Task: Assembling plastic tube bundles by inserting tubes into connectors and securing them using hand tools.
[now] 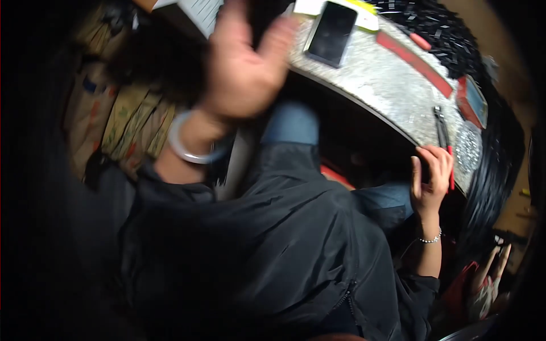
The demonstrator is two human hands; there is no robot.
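Observation:
My left hand point(244, 71) is raised near the far left end of the worktable point(375, 85), blurred by motion. Its thumb stands apart from the fingers, some of which run out of the picture at the top, and I see nothing held. A pale bangle point(187, 142) circles that wrist. At the table's right front edge rests my right hand point(433, 173), fingers bent over the rim and thumb apart. Beside its fingers lie pliers point(442, 128) with red handles, partly behind the hand; I see no grip on them. A beaded bracelet point(431, 237) is on the right wrist.
A dark-screened phone point(333, 34) lies at the table's far side, near a red strip point(415, 63). A red-edged box point(473, 102) and a pile of small shiny pieces point(468, 146) are at the right. Black strips point(438, 23) heap behind. Sacks point(128, 116) stand left.

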